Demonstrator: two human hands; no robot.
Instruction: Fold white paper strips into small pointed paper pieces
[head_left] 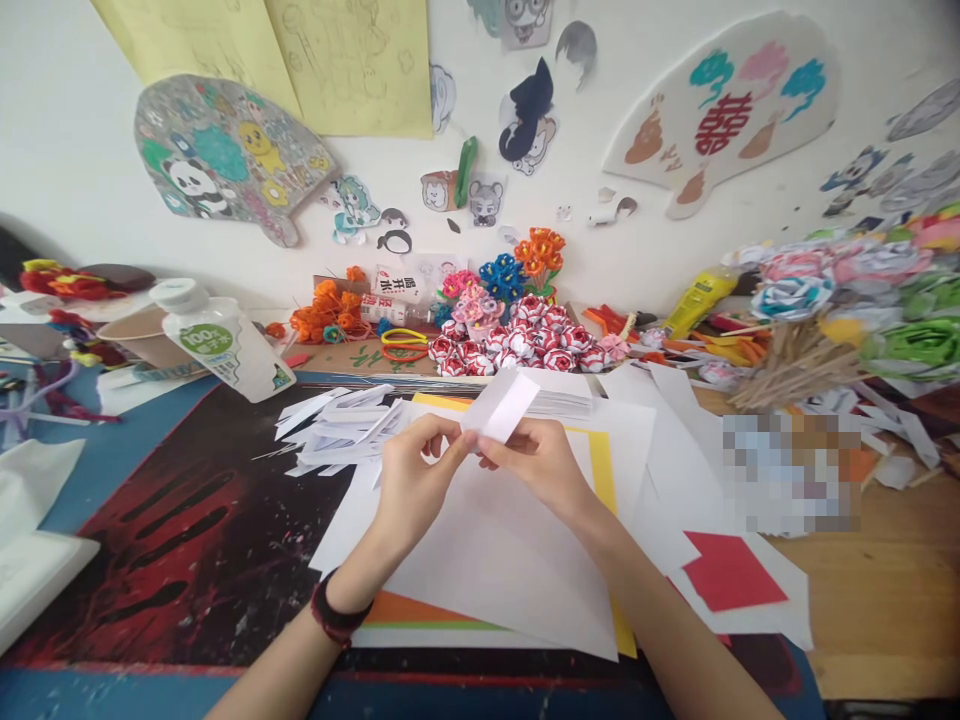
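A small folded piece of white paper (504,405) is held up between both hands, above the work surface. My left hand (424,465) pinches its lower left edge between thumb and fingers. On the other side my right hand (536,460) grips the lower right part, the two thumbs nearly meeting. Beneath the hands lie large white sheets (510,560) over yellow and orange ones. A loose heap of folded white paper strips (341,430) sits left of the hands, and a stack of white paper (562,393) lies just behind them.
Red-and-white paper flowers (517,340) and orange flowers (322,312) line the wall. A white bottle (221,340) stands tilted at left. A yellow bottle (699,303), wooden sticks (795,365) and red paper (733,572) are on the right. A dark mat (247,540) covers the blue table.
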